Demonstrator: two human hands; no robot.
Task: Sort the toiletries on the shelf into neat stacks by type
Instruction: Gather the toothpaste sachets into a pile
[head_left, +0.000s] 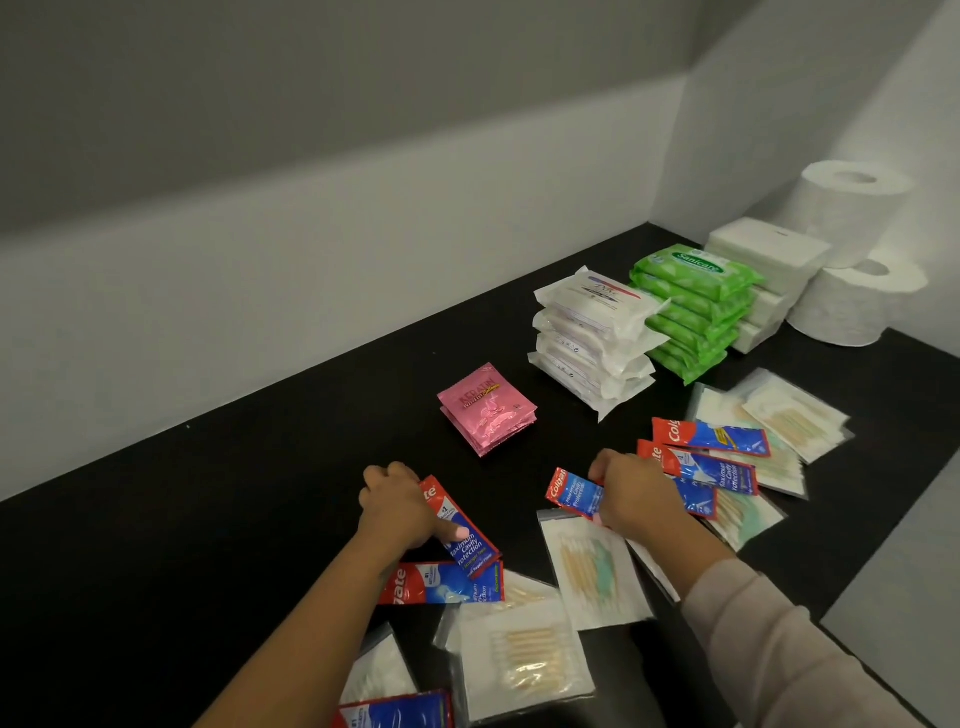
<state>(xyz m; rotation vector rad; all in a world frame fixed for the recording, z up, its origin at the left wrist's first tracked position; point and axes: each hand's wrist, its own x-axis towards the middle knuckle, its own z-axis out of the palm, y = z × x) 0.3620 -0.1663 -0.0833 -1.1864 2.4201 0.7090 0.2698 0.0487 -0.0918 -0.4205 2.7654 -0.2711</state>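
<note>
Your left hand (397, 506) grips one flat, glossy Colgate sachet (462, 530) whose long axis runs from the hand toward you and rightward, lying over a second sachet (441, 584) set crosswise on the black shelf (208, 545). Your right hand (631, 491) pinches another toothpaste sachet (574, 491), its red end pointing left (fingers curled round it). Further sachets (709, 452) fan out just right of that hand, over clear, crinkly cotton-bud packets (795, 415).

2 forearms enter from the lower edge. The right arm wears a pale pink ribbed sleeve (769, 639). The left forearm (291, 639) is bare; thumbnails carry light pink polish.
</note>
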